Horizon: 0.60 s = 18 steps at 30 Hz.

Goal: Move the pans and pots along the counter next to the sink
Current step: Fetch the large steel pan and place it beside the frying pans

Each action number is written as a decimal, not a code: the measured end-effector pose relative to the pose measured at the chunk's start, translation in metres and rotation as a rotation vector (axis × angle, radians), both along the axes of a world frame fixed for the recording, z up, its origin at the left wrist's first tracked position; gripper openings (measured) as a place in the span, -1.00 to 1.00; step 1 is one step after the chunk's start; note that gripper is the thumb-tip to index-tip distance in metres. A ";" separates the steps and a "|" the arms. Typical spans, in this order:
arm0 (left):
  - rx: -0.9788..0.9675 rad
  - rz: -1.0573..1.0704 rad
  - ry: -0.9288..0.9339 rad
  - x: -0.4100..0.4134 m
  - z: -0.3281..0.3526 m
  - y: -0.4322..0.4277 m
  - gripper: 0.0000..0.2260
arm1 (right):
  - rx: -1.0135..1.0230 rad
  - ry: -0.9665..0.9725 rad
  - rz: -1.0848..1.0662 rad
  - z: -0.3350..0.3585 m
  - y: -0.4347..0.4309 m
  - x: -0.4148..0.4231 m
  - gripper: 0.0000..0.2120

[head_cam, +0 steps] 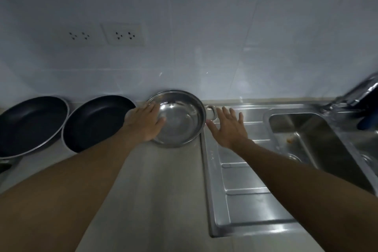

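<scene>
A shiny steel pot (180, 120) with a small side handle (211, 111) stands at the back of the counter, just left of the sink's drainboard. My left hand (145, 122) lies flat over the pot's left rim, fingers spread. My right hand (227, 129) hovers open just right of the pot, thumb near the handle, holding nothing. Two dark non-stick pans stand to the left: one (98, 122) touching the pot's left side, the other (30, 127) at the far left edge of view.
The light counter (163, 190) runs toward me. A steel drainboard (241, 180) and sink basin (302, 137) lie to the right, with a tap (351, 94) and a dark blue object (368, 120) behind. Two wall sockets (122, 36) sit on the tiled wall.
</scene>
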<state>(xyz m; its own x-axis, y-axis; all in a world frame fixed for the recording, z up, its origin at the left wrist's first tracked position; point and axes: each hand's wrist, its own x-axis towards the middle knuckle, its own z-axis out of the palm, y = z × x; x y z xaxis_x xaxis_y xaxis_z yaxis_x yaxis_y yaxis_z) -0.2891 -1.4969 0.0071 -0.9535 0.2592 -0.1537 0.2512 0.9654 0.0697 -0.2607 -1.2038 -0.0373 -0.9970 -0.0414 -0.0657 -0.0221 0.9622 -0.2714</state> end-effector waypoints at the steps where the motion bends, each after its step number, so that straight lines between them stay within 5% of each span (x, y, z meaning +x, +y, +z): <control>1: 0.011 -0.017 0.009 0.004 0.006 0.008 -0.45 | 0.003 -0.003 -0.024 0.005 0.005 0.011 -0.26; 18: 0.047 -0.541 -0.021 0.094 0.047 0.238 -0.56 | -0.022 0.018 -0.503 0.052 0.175 0.238 -0.28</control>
